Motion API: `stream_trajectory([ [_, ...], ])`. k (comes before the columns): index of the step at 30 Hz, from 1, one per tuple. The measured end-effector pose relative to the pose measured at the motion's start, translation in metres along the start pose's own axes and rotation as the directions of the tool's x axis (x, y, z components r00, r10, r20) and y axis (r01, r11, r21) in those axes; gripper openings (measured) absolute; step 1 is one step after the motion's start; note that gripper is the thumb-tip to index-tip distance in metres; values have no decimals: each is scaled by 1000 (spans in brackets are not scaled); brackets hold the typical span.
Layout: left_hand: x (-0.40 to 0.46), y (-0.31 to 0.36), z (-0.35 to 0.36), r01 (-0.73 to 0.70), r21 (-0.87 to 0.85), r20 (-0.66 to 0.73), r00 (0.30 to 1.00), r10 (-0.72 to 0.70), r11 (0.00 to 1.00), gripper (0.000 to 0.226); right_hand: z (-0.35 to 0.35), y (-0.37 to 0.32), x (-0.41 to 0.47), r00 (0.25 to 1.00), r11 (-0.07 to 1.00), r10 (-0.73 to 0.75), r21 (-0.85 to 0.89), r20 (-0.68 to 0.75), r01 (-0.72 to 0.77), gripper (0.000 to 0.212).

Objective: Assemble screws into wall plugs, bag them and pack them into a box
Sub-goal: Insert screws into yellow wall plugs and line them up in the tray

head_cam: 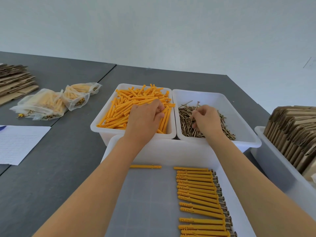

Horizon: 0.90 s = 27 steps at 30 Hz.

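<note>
A white bin (pixel 109 106) holds a heap of orange wall plugs (pixel 130 103). My left hand (pixel 145 117) reaches into it, fingers curled round plugs at its right side. Beside it, a second white bin (pixel 239 117) holds brass screws (pixel 186 120). My right hand (pixel 205 120) is in that pile and pinches a screw between thumb and fingers. In the near white tray (pixel 153 151), a row of assembled plugs with screws (pixel 200 194) lies along the right side. One lone plug (pixel 145 166) lies at the tray's far left.
Filled clear bags of plugs and screws (pixel 54 101) lie on the grey table at left. Flat cardboard (pixel 13 79) is stacked at far left. A lined paper sheet (pixel 18 142) lies near the left edge. A white bin of folded cardboard boxes (pixel 294 134) stands at right.
</note>
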<state>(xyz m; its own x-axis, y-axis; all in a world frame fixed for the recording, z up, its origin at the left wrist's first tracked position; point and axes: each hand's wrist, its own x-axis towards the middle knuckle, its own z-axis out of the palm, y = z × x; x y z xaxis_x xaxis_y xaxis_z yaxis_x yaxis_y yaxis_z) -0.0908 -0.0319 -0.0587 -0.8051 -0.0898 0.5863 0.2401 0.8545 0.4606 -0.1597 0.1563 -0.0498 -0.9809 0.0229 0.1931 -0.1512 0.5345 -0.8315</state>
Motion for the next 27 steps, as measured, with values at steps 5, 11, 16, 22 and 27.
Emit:
stream_trajectory([
  [5, -1, -2, 2, -37, -21, -21, 999, 37, 999, 6, 1, -37, -13, 996, 808, -24, 585, -90, 72, 13],
  [11, 0, -6, 5, -89, 10, -36, 995, 89, 996, 7, 10, -53, -28, 970, 779, -194, 578, -144, 242, 23],
  [16, 0, -4, 4, -100, 19, -31, 994, 100, 995, 8, 14, -53, -33, 964, 800, -230, 537, -135, 266, 22],
  [22, 1, -2, 0, -12, -124, -31, 999, 8, 992, 3, 25, -49, -37, 922, 889, -384, 251, -43, 382, 12],
  [27, 8, 1, -8, 154, -516, -46, 977, -207, 843, 8, 33, -47, -39, 921, 936, -352, 92, 167, 341, 16],
])
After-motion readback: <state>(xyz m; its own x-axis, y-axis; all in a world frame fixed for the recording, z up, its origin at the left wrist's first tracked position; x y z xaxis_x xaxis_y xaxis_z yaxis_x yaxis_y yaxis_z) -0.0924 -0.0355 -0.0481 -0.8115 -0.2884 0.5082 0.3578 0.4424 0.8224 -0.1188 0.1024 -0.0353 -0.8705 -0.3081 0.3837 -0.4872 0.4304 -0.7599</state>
